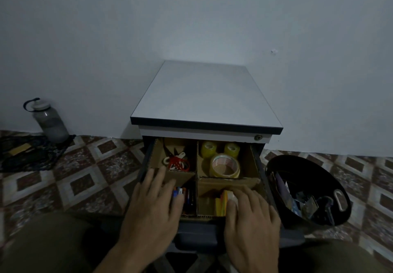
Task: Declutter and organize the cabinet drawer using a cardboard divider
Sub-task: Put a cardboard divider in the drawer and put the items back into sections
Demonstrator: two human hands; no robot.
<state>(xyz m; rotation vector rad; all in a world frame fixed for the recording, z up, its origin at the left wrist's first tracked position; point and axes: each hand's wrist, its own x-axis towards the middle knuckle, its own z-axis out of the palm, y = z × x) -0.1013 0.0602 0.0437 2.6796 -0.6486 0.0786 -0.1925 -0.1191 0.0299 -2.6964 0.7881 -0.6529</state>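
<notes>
Cardboard divider sits inside the open drawer of the cabinet, splitting it into four compartments, as I see it through the head camera. Both hands lie flat with fingers straight, gripping nothing: left hand over the front-left pens, right hand on the front-right yellow notes (scissors and tape rolls fill the back pair).

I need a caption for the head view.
A left hand and right hand over a divided drawer of tapes and scissors.
</notes>
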